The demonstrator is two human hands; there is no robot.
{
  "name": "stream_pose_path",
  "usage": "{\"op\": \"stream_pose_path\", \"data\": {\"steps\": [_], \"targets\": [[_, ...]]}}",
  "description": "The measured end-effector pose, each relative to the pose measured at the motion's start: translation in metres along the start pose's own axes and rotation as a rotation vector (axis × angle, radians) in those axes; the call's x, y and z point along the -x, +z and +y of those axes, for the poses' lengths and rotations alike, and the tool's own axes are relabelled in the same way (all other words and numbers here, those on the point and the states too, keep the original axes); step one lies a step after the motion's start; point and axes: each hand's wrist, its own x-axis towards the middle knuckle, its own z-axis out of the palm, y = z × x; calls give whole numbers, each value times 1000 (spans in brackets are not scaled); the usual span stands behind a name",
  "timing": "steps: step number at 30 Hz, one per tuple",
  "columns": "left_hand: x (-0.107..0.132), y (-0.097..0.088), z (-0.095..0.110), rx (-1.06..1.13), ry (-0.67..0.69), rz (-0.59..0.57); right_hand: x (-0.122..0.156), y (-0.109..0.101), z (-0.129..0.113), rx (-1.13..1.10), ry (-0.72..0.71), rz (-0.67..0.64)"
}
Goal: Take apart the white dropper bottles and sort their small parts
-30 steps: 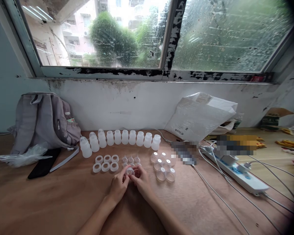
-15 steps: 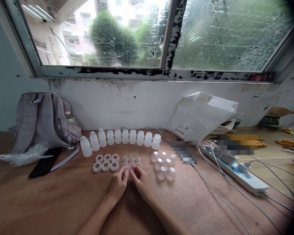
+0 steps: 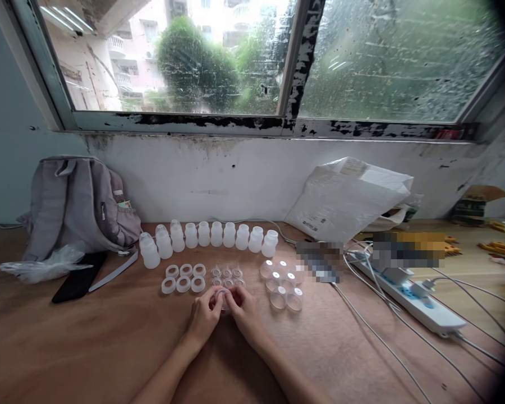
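Note:
My left hand (image 3: 206, 310) and my right hand (image 3: 242, 306) meet above the table, fingertips pinching a translucent bottle collar ring (image 3: 221, 292) between them. A clear part shows beneath it, probably a nipple, though fingers cover most of it. Just beyond my hands lie several clear bottle nipples (image 3: 226, 273) in two rows, the nearer row partly hidden. Several frosted collar rings (image 3: 183, 284) are set out to the left. On the right sit several clear domed caps (image 3: 278, 299) with white tops. Behind stands a curved row of frosted baby bottles (image 3: 216, 234); the three leftmost have tops on.
A grey backpack (image 3: 78, 207), a plastic bag (image 3: 50, 265) and a black flat item (image 3: 73, 283) lie on the left. Rightward are a white bag (image 3: 349, 193), a power strip (image 3: 425, 308) and trailing cables. Part of another person's hand shows at the far right edge.
My fingers have shifted slightly on the held ring, and more of the clear part beneath it shows. The view has moved a little; the laid-out parts stay in place.

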Motion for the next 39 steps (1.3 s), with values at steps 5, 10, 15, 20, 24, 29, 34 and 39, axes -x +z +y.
{"op": "stream_pose_path", "data": {"steps": [5,10,15,20,24,29,34,39], "targets": [[-1,0,-2,11,-13,19,0,0,-1,23,-6,-3],[-1,-2,-6,-15,-39,20,0,1,4,37,-10,-17],[-2,-2,-8,-5,-33,29,-1,1,7,42,-19,-21],[-3,-2,-7,-24,-24,42,-1,1,6,21,-5,-35],[-2,-2,-5,-44,-8,48,-2,-1,5,9,15,-45],[0,-3,-4,-125,14,26,-2,-1,1,16,-23,-25],[1,-3,-5,-183,14,24,-1,0,0,48,-45,-17],[1,-2,-3,-209,1,43,-1,-1,-1,89,-88,-20]]}}
